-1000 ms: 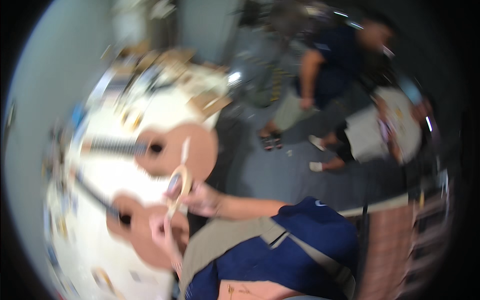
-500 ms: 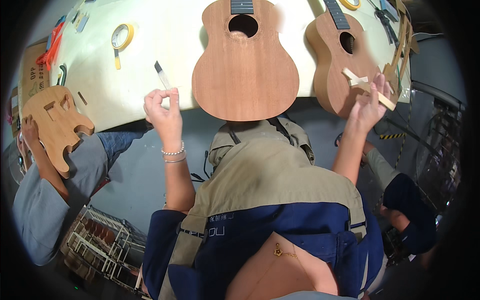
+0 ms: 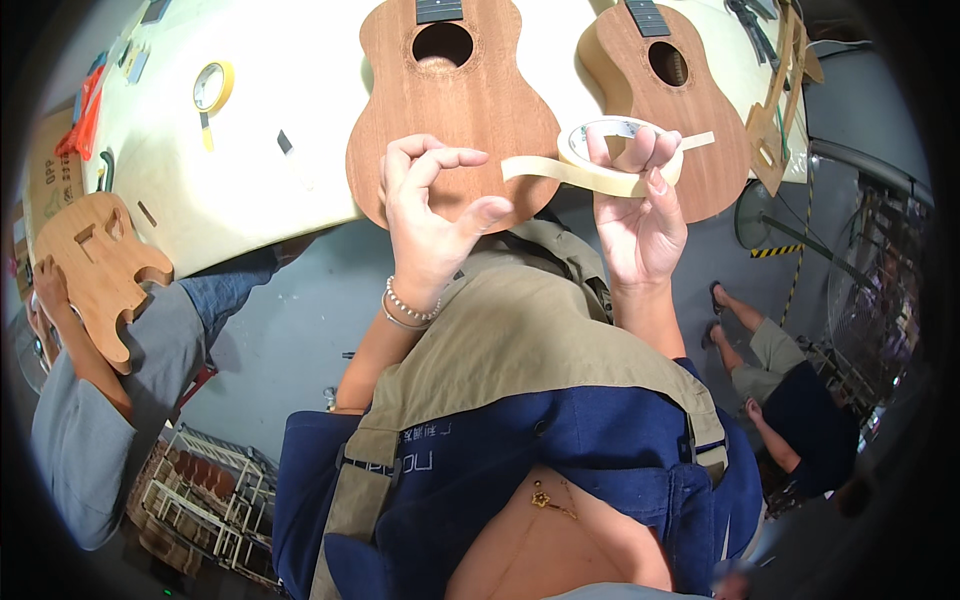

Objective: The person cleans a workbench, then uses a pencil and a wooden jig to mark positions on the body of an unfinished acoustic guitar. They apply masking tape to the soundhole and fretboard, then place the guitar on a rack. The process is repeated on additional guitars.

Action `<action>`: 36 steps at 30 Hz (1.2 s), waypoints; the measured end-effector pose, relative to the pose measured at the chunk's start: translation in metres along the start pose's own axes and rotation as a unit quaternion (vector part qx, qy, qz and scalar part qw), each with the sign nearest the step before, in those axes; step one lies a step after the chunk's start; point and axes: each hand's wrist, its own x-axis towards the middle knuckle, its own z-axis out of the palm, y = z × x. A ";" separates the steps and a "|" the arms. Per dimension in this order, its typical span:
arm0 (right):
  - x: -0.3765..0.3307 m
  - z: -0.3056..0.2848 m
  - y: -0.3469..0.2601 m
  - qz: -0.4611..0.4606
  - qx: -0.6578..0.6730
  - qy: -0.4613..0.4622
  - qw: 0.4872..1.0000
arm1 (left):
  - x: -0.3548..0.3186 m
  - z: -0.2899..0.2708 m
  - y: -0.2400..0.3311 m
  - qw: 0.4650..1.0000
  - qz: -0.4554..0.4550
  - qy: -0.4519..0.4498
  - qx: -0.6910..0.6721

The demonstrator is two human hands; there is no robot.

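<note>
My right hand is closed around a roll of pale masking tape, its fingers passing through the ring. A loose strip of the tape sticks out leftward from the roll. My left hand is open and empty, thumb and forefinger apart, just left of the strip's free end. Both hands are over the lower bodies of two brown wooden guitars: a guitar behind my left hand and a second guitar behind my right. Their necks point away from me, out of the picture.
On the pale table lie a yellow tape roll and a small dark-tipped blade. At the left, another person's hand holds a wooden guitar body. Wooden pieces lie at the table's right edge.
My left hand has moved right, from beside the small blade to the tape, and its pinch has opened. My right hand has moved left with the roll, now turned with its strip toward the left.
</note>
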 end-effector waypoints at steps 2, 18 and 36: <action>0.000 0.005 0.001 -0.001 -0.034 -0.004 0.999 | 0.000 0.001 0.000 0.999 -0.001 -0.019 0.029; 0.035 -0.063 0.046 -0.334 -0.878 -0.085 0.331 | 0.017 -0.035 -0.053 0.967 -0.044 0.007 0.249; 0.039 -0.072 0.063 -0.264 -0.897 -0.046 0.351 | 0.022 -0.032 -0.071 0.964 -0.132 0.062 0.224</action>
